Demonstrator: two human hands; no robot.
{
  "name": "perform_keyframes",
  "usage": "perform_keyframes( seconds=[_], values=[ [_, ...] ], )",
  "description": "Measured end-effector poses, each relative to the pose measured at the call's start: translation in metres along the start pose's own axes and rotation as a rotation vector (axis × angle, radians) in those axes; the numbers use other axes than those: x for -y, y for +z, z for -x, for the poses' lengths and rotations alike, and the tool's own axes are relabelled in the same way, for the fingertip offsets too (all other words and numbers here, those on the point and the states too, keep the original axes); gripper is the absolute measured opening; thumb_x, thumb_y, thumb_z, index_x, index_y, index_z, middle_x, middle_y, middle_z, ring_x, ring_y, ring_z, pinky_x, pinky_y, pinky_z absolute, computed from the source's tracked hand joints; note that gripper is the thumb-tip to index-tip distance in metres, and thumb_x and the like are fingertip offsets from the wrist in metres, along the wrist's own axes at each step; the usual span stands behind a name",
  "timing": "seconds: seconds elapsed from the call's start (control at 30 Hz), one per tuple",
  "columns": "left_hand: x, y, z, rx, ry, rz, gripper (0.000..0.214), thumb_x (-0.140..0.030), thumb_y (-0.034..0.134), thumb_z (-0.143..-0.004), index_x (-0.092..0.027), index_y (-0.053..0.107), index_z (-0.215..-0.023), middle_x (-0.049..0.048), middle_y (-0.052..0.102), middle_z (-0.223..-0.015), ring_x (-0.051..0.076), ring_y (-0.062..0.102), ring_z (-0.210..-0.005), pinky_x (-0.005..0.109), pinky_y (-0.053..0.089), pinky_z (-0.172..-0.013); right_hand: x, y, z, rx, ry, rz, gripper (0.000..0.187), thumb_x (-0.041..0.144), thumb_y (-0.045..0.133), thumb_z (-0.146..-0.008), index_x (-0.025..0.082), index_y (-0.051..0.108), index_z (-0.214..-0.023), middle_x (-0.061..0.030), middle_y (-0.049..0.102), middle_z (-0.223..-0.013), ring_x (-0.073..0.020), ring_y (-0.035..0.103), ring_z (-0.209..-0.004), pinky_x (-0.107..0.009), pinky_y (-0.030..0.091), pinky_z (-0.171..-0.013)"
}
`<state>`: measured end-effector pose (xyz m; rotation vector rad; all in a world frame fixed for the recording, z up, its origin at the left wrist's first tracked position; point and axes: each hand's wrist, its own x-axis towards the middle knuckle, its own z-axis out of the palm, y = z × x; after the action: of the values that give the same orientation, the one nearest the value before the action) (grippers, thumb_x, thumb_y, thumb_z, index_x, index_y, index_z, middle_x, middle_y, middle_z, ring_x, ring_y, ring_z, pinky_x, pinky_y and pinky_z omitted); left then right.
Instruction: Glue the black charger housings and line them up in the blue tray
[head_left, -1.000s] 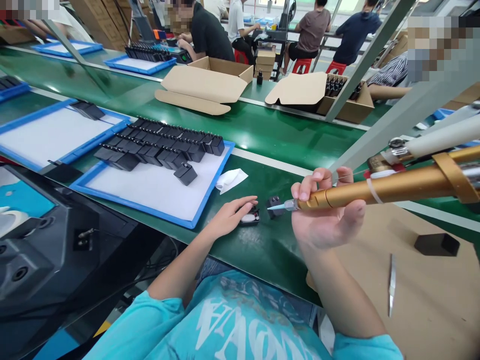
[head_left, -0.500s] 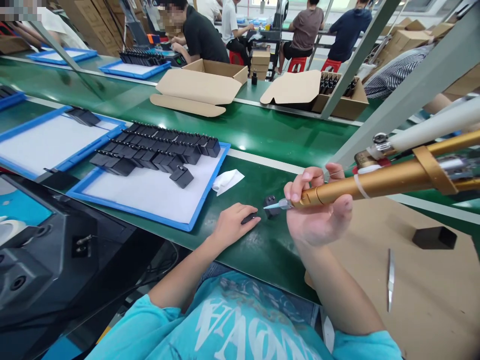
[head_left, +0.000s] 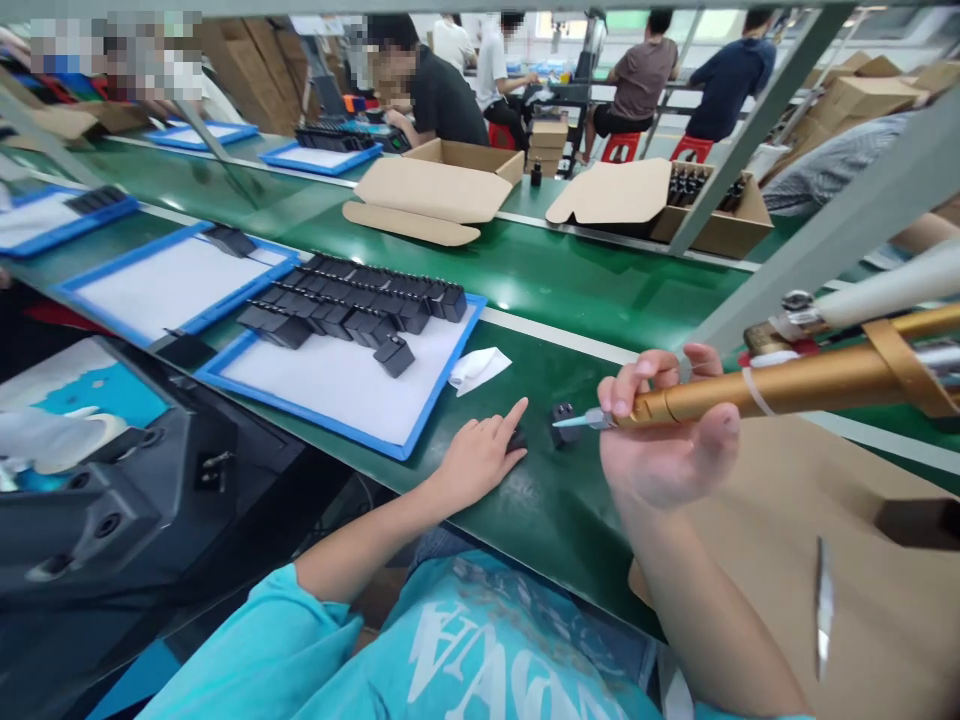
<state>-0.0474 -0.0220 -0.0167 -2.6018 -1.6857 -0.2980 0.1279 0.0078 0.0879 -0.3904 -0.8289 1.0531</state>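
Observation:
My left hand [head_left: 476,458] rests low over the green bench, index finger stretched out. Its thumb and other fingers are closed round a small black part [head_left: 517,440], mostly hidden. My right hand [head_left: 660,440] grips a gold-coloured dispensing gun [head_left: 705,395] with its fingers and palm. The gun's pale blue nozzle [head_left: 574,423] points left, in front of a small black housing [head_left: 562,411] that stands on the bench between my hands. Whether the nozzle touches the housing I cannot tell.
A blue-rimmed tray [head_left: 409,445] bears rows of black housings [head_left: 360,300]. Beside it lies a crumpled white wipe [head_left: 480,370]. Tweezers [head_left: 823,605] and a black hollow case [head_left: 919,522] lie on cardboard [head_left: 757,500] at right. Open cartons [head_left: 435,190] stand across the bench.
My left index finger has straightened away from the black part. The whole view has shifted, so the bench and both hands appear further right. The right hand keeps its grip on the gun.

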Motion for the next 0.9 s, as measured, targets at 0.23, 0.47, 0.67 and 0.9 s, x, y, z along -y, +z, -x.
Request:
perform_keyframes(
  seconds=[0.23,0.47,0.67,0.9],
  values=[
    [0.113,-0.028,-0.001,-0.286,-0.334,-0.223,0.055,-0.048,0.047,-0.095,-0.016,0.049,-0.14,0.0146,0.065,-0.093,0.033,0.053,-0.096,0.041,0.037,-0.08,-0.004,-0.006,-0.005,-0.022,-0.001,-0.013,0.038,0.049,0.063,-0.072,0.025,0.057,-0.101,0.0023,0.057,-0.078,-0.0087,0.048,-0.048,-0.027,0.039,-0.048],
    [0.146,-0.027,-0.01,-0.318,-0.386,-0.226,0.048,-0.038,0.055,-0.091,-0.017,0.056,-0.134,0.0203,0.058,-0.115,0.039,0.047,-0.108,0.049,0.037,-0.087,-0.009,-0.01,-0.011,-0.031,-0.033,-0.035,0.036,0.047,0.063,-0.073,0.025,0.058,-0.101,0.003,0.058,-0.078,-0.0079,0.05,-0.048,-0.025,0.04,-0.048],
    [0.037,-0.01,-0.032,-0.217,-0.058,0.332,0.069,-0.053,0.068,-0.082,-0.02,0.045,-0.138,0.0142,0.056,-0.128,0.031,0.051,-0.119,0.044,0.042,-0.1,-0.01,-0.013,-0.013,-0.05,-0.042,-0.04,0.036,0.048,0.065,-0.073,0.026,0.058,-0.101,0.004,0.059,-0.078,-0.0071,0.05,-0.048,-0.025,0.041,-0.048],
    [-0.021,-0.001,-0.071,0.092,0.044,0.614,0.066,-0.044,0.076,-0.075,-0.019,0.049,-0.13,0.0104,0.064,-0.118,0.029,0.061,-0.106,0.044,0.05,-0.09,-0.009,-0.015,-0.015,-0.05,-0.026,-0.018,0.035,0.048,0.064,-0.074,0.027,0.058,-0.101,0.0045,0.058,-0.08,-0.0065,0.05,-0.049,-0.025,0.041,-0.05]
  ],
)
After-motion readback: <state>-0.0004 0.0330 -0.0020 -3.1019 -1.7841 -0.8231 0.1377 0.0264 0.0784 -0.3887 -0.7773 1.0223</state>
